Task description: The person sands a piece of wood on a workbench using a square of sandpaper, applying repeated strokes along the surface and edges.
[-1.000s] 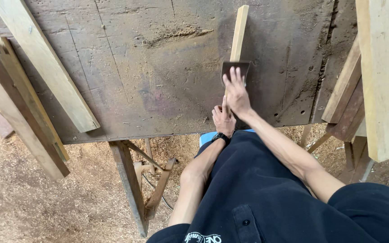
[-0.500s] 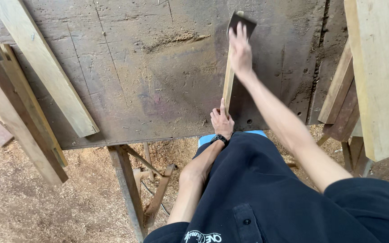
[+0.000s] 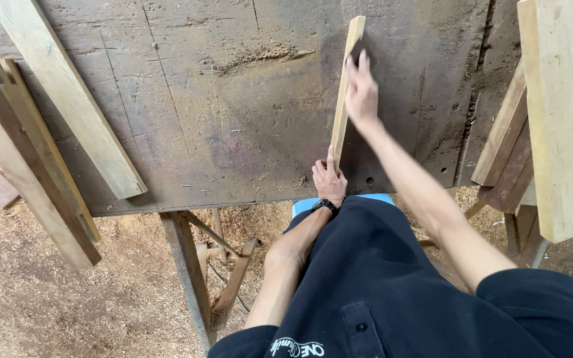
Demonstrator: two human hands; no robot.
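1. Narrow pale wooden strip [image 3: 343, 93]: bare, matt, smooth-sawn timber
2. Broad grey-brown wooden workbench top [image 3: 187, 99] under the strip: rough, stained, scratched, dusted with sawdust
3. Pale wooden plank [image 3: 558, 113] right of the strip: matt, raw

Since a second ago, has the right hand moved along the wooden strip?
Yes. The right hand slid up the wooden strip, away from the left hand pinning its near end, towards the far end.

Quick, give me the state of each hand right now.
Left hand: closed on the near end of the thin wooden strip, pinning it to the workbench.
Right hand: pressing a dark sanding pad on the strip.
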